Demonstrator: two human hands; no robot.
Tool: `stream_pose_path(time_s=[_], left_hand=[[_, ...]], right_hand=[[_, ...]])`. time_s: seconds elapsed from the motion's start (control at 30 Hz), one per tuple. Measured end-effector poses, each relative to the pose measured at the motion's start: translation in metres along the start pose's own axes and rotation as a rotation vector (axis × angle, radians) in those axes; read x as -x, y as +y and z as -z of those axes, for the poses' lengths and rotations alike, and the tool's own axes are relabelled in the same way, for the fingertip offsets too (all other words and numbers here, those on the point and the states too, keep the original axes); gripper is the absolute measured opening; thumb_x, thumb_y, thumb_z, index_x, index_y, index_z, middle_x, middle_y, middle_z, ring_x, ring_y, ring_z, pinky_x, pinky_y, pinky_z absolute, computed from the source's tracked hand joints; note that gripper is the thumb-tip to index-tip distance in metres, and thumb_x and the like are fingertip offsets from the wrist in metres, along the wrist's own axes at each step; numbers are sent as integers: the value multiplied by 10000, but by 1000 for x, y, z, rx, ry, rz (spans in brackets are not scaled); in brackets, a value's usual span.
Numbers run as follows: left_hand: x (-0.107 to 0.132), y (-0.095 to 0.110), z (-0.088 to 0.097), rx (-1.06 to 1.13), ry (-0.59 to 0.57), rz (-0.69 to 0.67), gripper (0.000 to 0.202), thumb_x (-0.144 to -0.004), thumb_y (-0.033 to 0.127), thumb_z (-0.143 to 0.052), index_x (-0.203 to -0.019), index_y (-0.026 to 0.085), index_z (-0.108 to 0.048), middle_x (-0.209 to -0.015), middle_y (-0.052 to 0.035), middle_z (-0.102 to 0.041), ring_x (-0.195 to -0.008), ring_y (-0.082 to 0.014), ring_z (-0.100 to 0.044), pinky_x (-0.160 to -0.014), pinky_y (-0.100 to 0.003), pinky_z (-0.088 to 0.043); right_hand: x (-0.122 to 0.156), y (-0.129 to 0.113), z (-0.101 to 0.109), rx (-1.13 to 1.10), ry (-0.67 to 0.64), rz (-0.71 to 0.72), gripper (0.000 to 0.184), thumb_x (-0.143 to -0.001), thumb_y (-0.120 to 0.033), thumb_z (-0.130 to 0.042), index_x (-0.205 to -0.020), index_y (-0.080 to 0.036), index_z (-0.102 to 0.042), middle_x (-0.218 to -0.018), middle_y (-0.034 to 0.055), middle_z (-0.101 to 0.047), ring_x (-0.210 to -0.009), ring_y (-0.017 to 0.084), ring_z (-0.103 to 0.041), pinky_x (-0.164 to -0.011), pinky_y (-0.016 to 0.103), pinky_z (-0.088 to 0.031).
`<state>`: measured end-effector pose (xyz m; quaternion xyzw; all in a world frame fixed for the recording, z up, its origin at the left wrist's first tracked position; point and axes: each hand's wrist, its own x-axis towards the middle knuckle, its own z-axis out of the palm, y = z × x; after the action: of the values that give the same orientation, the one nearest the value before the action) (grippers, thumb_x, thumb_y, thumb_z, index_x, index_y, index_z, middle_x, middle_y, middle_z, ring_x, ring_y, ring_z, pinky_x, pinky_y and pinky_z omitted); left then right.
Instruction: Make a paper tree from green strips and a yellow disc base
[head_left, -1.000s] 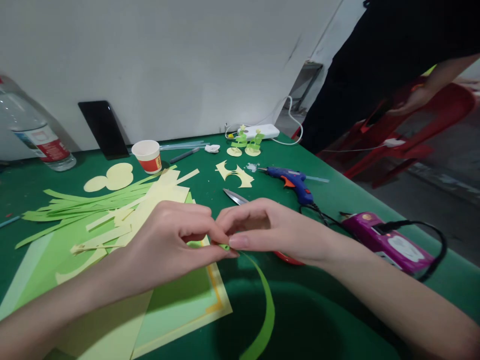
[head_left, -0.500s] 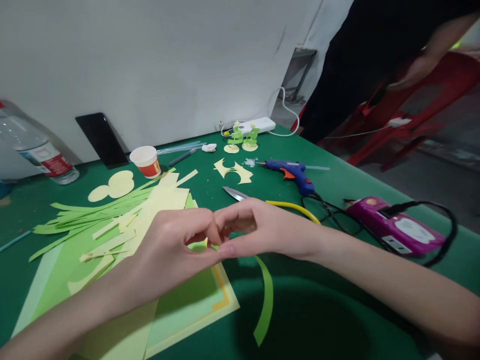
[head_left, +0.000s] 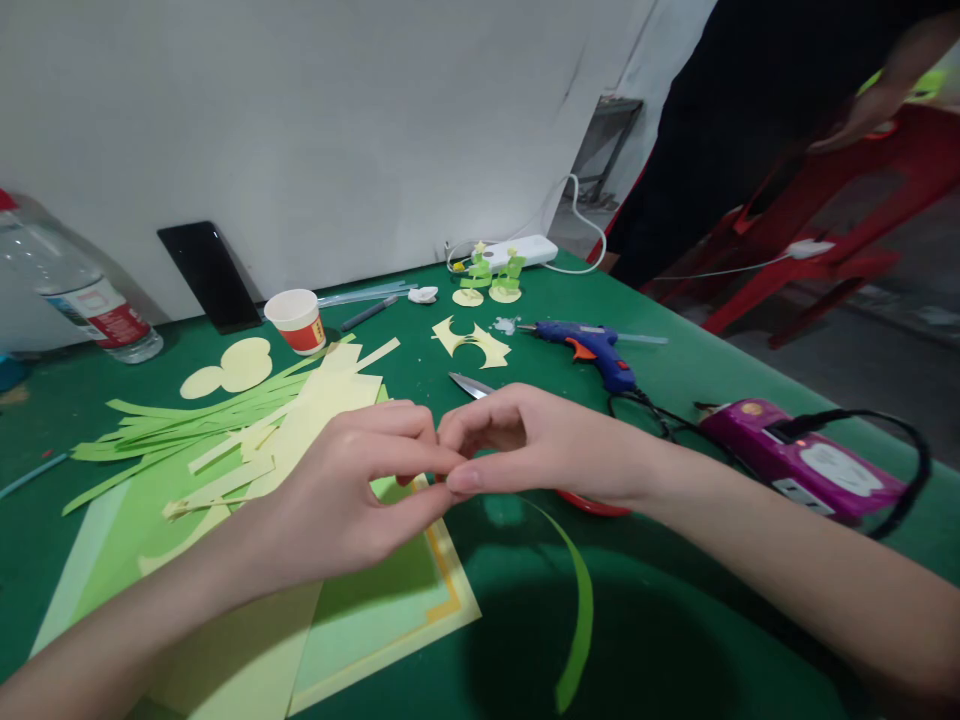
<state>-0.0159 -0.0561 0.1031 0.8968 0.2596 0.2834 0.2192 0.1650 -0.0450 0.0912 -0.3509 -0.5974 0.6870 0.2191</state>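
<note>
My left hand [head_left: 360, 490] and my right hand [head_left: 547, 440] meet over the table with their fingertips pinched together. A narrow green paper strip [head_left: 582, 600] hangs in a curve from under my right hand; its other end is hidden between the fingers. Under my right hand lie scissors, with the blade [head_left: 470, 386] showing beyond the knuckles and a red handle [head_left: 594, 505] below the wrist. Beneath my left hand is a stack of green and pale yellow paper sheets [head_left: 375, 640]. Pale yellow paper scraps [head_left: 326, 400] and green strips [head_left: 187, 432] lie on it.
Further back are a blue glue gun [head_left: 585, 345], cut paper pieces [head_left: 472, 342], two small paper plants [head_left: 491, 280] and a paper cup [head_left: 296, 322]. A bottle [head_left: 105, 310] and phone [head_left: 210, 275] stand left, a purple power strip [head_left: 802, 460] right. A person stands beyond.
My hands have risen slightly and turned at the fingertips. The strip's hanging end has swung right and downward. The red handle shows now, and the yellow handle part is covered.
</note>
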Motion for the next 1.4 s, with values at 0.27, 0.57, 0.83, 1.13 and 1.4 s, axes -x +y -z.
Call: stream_pose_path(time_s=[0.27, 0.57, 0.83, 1.13, 1.4], left_hand=[[1, -3, -3, -1, 147, 18, 135, -715, 54, -642, -651, 167, -677, -469, 60, -437, -503, -72, -371, -450, -186, -291], [3, -1, -6, -20, 159, 29, 270, -589, -81, -647, -517, 136, -503, -501, 79, -442, -524, -52, -372, -471, -166, -290], [1, -2, -4, -106, 158, -97, 34, -756, 139, -647, -745, 147, -679, -547, 24, -508, -542, -93, -415, -483, -209, -344], [1, 1, -1, -14, -5, -138, 143, -801, 53, -559, -770, 103, -690, -564, 0, -534, -570, -94, -421, -510, -203, -363], [1, -1, -4, 0, 169, -46, 175, -644, -22, -668, -585, 127, -597, -501, 53, -489, -528, -72, -369, -481, -195, -308]], right_hand=[[0, -2, 1, 92, -30, 86, 131, -652, -226, -704, -749, -176, -631, -738, -31, -570, -698, 89, -453, -683, 239, -370], [-1, 4, -5, 76, -43, 92, 127, -669, -254, -692, -717, -167, -613, -734, -22, -568, -688, 93, -449, -668, 243, -371], [3, -3, 0, 48, -22, 46, 104, -690, -240, -663, -711, -158, -603, -677, -27, -540, -646, 83, -463, -628, 233, -365], [3, -3, 1, 151, -41, 9, 189, -663, -308, -682, -666, -159, -566, -670, -23, -524, -667, 102, -465, -652, 250, -368], [6, -4, 3, 231, -47, 108, 218, -638, -294, -730, -794, -181, -628, -823, -8, -603, -769, 115, -491, -753, 265, -398]])
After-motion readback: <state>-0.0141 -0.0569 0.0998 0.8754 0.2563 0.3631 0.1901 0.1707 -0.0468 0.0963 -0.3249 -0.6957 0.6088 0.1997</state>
